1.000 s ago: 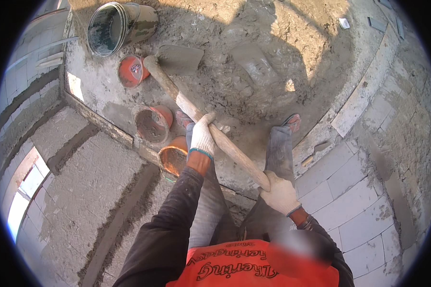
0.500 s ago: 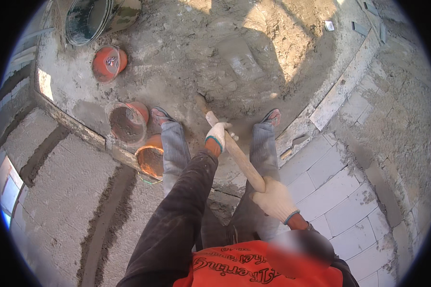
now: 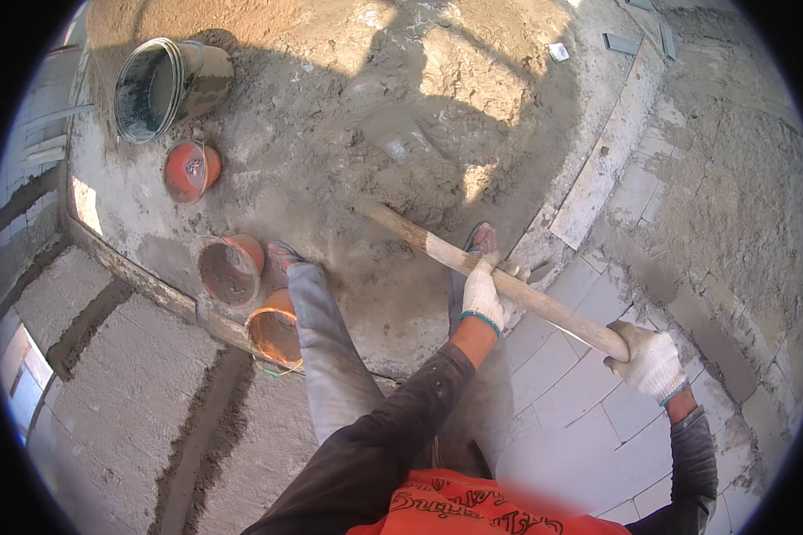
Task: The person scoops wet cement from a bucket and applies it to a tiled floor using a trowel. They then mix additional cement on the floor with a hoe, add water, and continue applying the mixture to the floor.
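Note:
A long wooden tool handle (image 3: 540,301) slants from the wet mortar (image 3: 401,178) down to the lower right. Its working end is hidden in or blurred against the mortar. My left hand (image 3: 484,294), in a pale knit glove with a teal cuff, grips the handle's middle. My right hand (image 3: 642,357), gloved the same way, closes round the end of the handle near my right side. My two sandalled feet stand on the mortar-smeared slab, below the mound.
A large dark bucket (image 3: 214,89) lies at upper left, above three orange-red buckets (image 3: 207,178), (image 3: 252,259), (image 3: 278,308). A board (image 3: 598,169) edges the slab at right, with gray strips (image 3: 620,43) beyond. Block surfaces (image 3: 580,392) and mortared strips (image 3: 192,446) surround the slab.
The shovel blade, visible at upper left a second ago, is now lost in the mortar. The handle has swung rightward and flatter, both hands moving right with it.

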Demonstrator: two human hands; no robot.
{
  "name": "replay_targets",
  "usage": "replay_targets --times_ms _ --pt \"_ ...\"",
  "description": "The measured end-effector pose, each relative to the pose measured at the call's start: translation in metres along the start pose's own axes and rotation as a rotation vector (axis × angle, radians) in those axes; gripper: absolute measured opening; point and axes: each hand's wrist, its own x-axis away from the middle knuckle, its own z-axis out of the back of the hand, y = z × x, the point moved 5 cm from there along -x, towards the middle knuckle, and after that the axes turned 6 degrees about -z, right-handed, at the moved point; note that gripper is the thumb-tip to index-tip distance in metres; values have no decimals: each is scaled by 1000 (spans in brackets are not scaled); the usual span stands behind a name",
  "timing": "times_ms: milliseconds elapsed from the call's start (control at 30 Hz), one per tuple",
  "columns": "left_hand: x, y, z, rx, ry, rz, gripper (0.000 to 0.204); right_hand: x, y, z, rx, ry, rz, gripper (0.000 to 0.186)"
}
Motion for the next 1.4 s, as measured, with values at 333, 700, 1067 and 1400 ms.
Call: replay_targets --times_ms 333,700,1067,1400 --pt "13 -84 17 -114 39 -222 34 -120 189 -178 -7 134 -39 24" --pt "-71 46 12 -159 -62 -100 22 -41 -20 -127 -234 207 -133 28" --pt "-88 225 -14 -175 -23 -341 28 -147 -135 -85 -254 298 141 38" --pt "-67 340 -73 -244 -25 -869 30 -243 -183 -43 -260 236 451 36"
